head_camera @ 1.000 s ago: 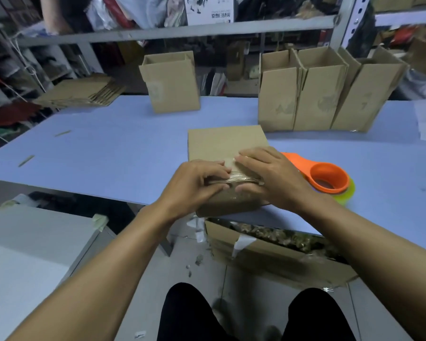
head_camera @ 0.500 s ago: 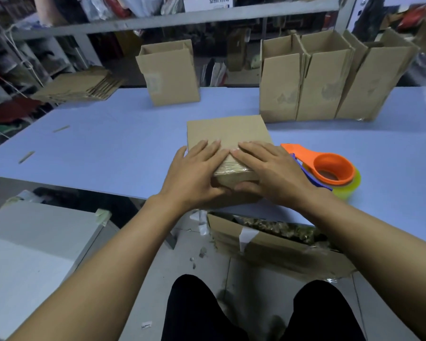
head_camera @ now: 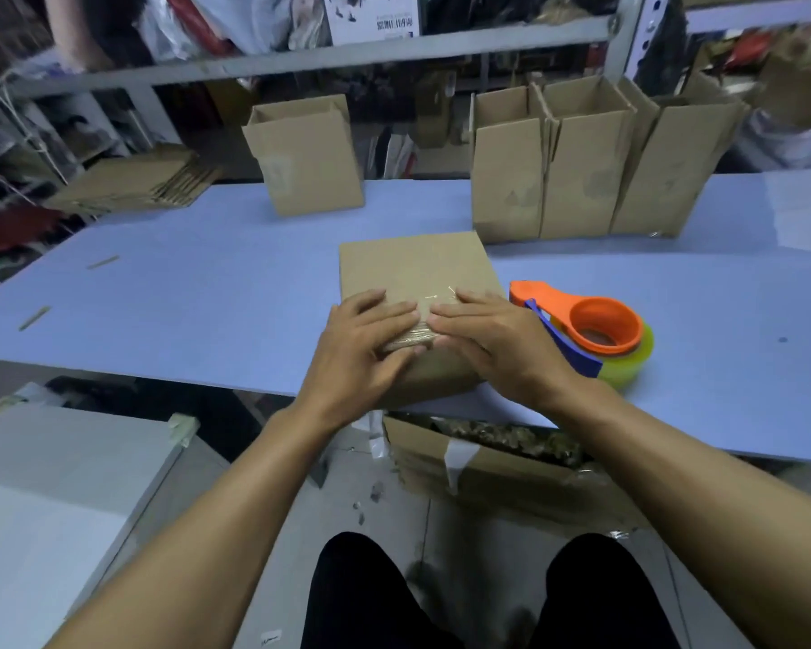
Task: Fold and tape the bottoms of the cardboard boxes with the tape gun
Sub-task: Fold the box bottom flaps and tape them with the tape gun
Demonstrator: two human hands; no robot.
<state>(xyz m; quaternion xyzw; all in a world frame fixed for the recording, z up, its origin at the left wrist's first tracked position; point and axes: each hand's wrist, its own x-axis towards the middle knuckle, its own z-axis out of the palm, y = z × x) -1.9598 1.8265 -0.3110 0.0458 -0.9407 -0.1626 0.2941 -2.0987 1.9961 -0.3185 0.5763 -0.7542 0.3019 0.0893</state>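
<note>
Box (head_camera: 413,274) lies at frame centre on the worktop (head_camera: 183,297); left hand (head_camera: 361,348) and right hand (head_camera: 492,344) press it with straight, released fingers. Tape gun (head_camera: 595,330) lies just right.

We see a pale blue table (head_camera: 183,292), grey metal shelving (head_camera: 328,51) crowded with goods behind it, and a grey floor (head_camera: 272,545) below.

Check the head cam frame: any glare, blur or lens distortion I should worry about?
Head view: strong wide-angle bend, the shelf rail and table edges curve; light is dim and even, with no hard shadows; small glints on the clear tape across the box between the left hand and right hand; the standing boxes and shelves look soft; the tape gun is fairly sharp.
</note>
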